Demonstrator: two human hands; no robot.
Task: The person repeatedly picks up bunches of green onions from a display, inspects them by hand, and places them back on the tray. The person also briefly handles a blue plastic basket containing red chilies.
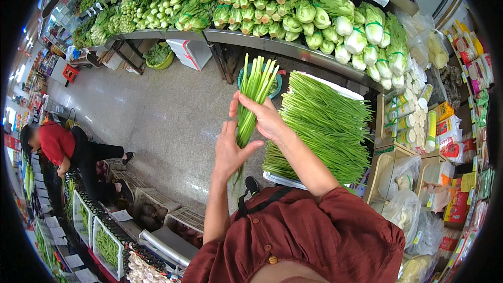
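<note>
A bunch of long green garlic chives or similar stalks stands upright before me, pale ends up. My right hand holds it around the middle, with the thumb across the front. My left hand is at the bunch's lower left, fingers up and thumb spread to the right; whether it grips the stalks cannot be told. Right of my hands, a large pile of thin green stalks lies on a white tray. The bunch's lower tips hang behind my left wrist.
A metal-edged shelf of bundled leafy greens and cabbages runs across the front. Below it are a teal basin and a yellow-green basin. Packaged goods fill the right. A person in red leans over produce at left, near crates.
</note>
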